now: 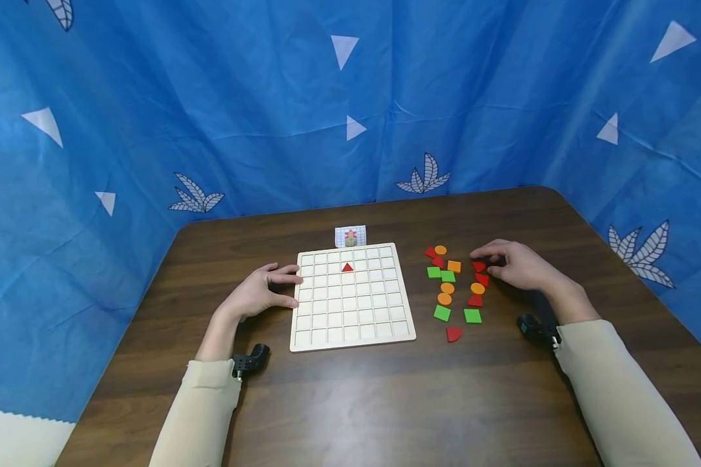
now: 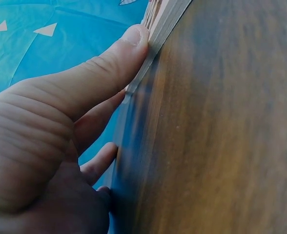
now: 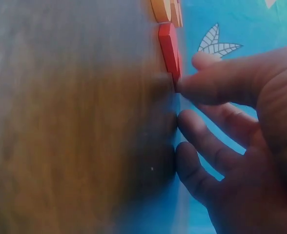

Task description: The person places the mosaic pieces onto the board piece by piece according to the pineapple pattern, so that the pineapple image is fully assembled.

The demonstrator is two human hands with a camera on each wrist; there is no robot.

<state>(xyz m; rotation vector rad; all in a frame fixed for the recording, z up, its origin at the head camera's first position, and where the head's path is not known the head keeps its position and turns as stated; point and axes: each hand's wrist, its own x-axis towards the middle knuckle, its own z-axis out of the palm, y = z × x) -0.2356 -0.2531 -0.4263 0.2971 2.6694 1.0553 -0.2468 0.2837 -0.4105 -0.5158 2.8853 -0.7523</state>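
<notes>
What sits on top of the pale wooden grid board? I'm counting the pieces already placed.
One red triangle piece lies in a cell in the second row of the pale wooden grid board. The other cells look bare. The left hand touches the board's left edge without covering any cells.

A dark brown wooden worktop (image 1: 356, 402) carries everything. Between the hands lies a pale gridded board (image 1: 352, 297), its near-left edge touched by the left hand (image 1: 257, 295). A small pattern card (image 1: 350, 237) sits just beyond the board. Loose red, orange and green shape pieces (image 1: 455, 285) lie scattered beside the right hand (image 1: 516, 264), whose fingertips rest among them.
</notes>
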